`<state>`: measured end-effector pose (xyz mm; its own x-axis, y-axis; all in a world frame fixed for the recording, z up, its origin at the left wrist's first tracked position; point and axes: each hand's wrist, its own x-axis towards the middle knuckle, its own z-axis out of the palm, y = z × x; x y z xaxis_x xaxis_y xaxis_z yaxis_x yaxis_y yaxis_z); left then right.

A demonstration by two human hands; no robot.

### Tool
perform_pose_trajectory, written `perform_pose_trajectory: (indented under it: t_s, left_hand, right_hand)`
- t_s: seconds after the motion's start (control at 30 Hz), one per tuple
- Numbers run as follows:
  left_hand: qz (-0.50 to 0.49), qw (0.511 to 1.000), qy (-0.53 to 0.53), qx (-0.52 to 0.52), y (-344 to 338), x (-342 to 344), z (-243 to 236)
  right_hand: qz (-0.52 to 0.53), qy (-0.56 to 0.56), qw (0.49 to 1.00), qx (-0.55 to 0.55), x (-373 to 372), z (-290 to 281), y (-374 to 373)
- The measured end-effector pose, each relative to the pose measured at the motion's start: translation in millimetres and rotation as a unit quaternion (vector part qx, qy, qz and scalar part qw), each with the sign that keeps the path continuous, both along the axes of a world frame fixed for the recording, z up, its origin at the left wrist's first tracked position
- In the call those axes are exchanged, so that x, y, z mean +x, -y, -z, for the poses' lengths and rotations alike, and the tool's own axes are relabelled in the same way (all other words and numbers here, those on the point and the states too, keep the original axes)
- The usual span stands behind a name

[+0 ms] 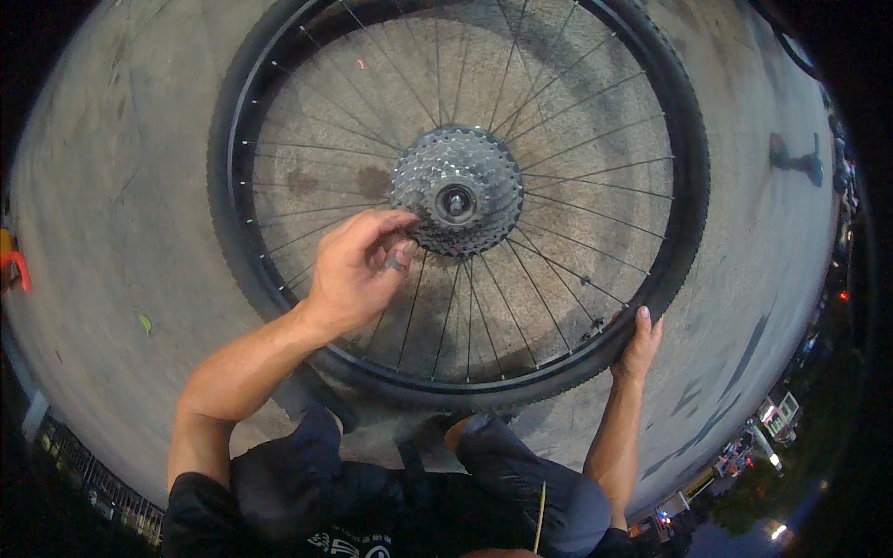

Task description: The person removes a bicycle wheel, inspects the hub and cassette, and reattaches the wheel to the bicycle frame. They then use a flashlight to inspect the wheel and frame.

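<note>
A bicycle wheel [689,186] with a black knobby tyre and thin dark spokes is in front of me, its grey sprocket cassette [493,172] facing up. My left hand [358,270] reaches in over the spokes to the cassette's lower left edge. Its fingers are curled in, the index fingertip at the sprocket teeth. Something small and grey shows by the fingers; whether it is a ring or a held piece I cannot tell. At the lower right, my right hand [638,346] grips the tyre, thumb on top and the other fingers mostly hidden beneath.
Stained concrete ground [112,186] surrounds the wheel. A small green leaf [145,324] lies to the left, and an orange-red object [14,268] is at the far left edge. My bent knees [530,474] are close to the wheel's near side. A dark shape [797,160] shows at right.
</note>
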<state>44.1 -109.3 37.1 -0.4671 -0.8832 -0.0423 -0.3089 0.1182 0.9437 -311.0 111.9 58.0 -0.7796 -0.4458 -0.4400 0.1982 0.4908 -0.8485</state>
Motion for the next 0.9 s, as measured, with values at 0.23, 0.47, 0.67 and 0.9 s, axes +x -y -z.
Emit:
perform_pose_trajectory:
  t_s: [0.23, 0.47, 0.67, 0.9]
  left_hand:
    - [-0.010, 1.000, -0.019, 0.003, -6, 1, 8]
    - [0.007, 1.000, -0.021, 0.003, -5, -4, 8]
    - [0.026, 0.999, -0.032, -0.002, -5, -5, 5]
    - [0.098, 0.995, -0.033, 0.009, -21, -4, -7]
  right_hand:
    - [-0.011, -0.016, 1.000, 0.003, 6, -4, 8]
    - [-0.014, -0.024, 0.999, 0.021, -1, -1, 2]
    - [0.004, -0.007, 1.000, -0.004, -3, 1, 0]
    - [0.010, -0.013, 1.000, 0.007, 1, -1, 3]
